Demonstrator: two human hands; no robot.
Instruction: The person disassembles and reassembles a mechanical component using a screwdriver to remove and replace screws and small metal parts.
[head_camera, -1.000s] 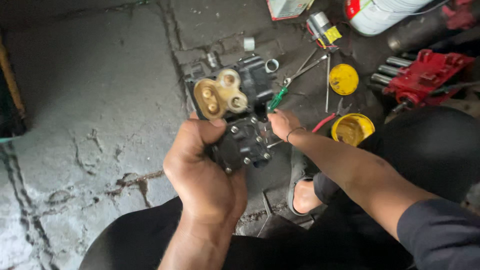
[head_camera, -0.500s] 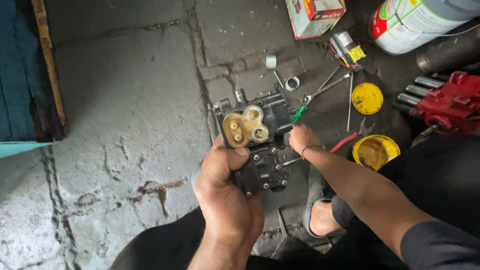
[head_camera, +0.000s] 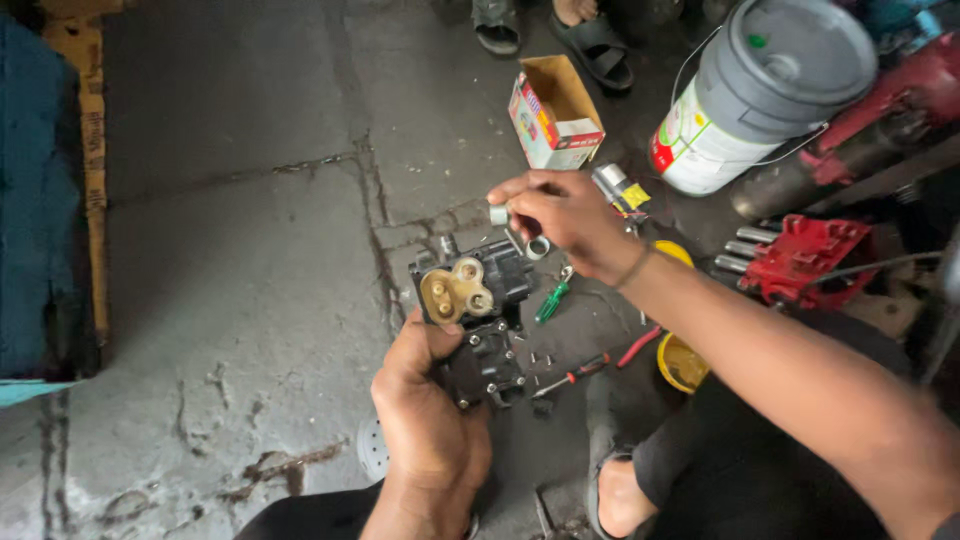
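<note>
The black pump housing (head_camera: 487, 335) with its brass-coloured valve plate (head_camera: 457, 290) sits low over the cracked concrete floor (head_camera: 250, 250), and your left hand (head_camera: 425, 420) wraps it from below, fingers pressed around the lower end. It looks like cast metal, so judge it heavy, stiff and probably oily; take it by the broad body as you do, not by the brass face or the small bolts.

Your right hand (head_camera: 565, 215) is above it, pinching a small white sleeve (head_camera: 498, 214) between thumb and fingertips. This piece is light and easy to drop. A metal ring (head_camera: 537, 247) lies just under that hand; I cannot tell if it touches the housing.

Near are a green screwdriver (head_camera: 551, 301), a red-handled screwdriver (head_camera: 575, 375), a yellow lid (head_camera: 683, 362), an open cardboard box (head_camera: 553, 112) and a grey-lidded bucket (head_camera: 760, 90).
</note>
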